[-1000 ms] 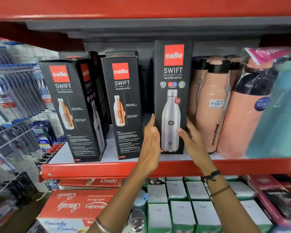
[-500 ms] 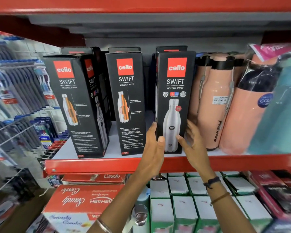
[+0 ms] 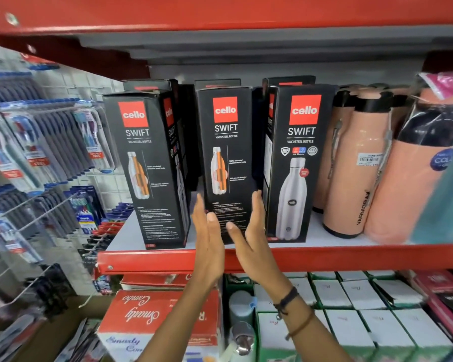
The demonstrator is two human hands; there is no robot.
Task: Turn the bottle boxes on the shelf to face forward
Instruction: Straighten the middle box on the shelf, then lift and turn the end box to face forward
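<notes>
Three black Cello Swift bottle boxes stand in a front row on the red-edged shelf [image 3: 351, 257]. The left box [image 3: 147, 165] stands angled, showing an orange cutaway bottle panel and part of its side. An orange cutaway panel also faces out on the middle box [image 3: 226, 142]. The right box [image 3: 298, 163] shows its front with a silver bottle. My left hand [image 3: 207, 239] lies against the middle box's lower left edge, thumb on its face. My right hand [image 3: 251, 231] presses its lower right edge. More black boxes stand behind, mostly hidden.
Peach bottles [image 3: 356, 165] and a teal one [image 3: 450, 192] crowd the shelf right of the boxes. A red upper shelf [image 3: 220, 11] hangs close overhead. Toothbrush racks [image 3: 37, 142] hang at the left. Red Smarty Combo boxes [image 3: 162, 314] and white boxes [image 3: 351, 296] sit below.
Both hands left the right box, which now stands on the shelf facing front, and moved left onto the lower sides of the middle box.
</notes>
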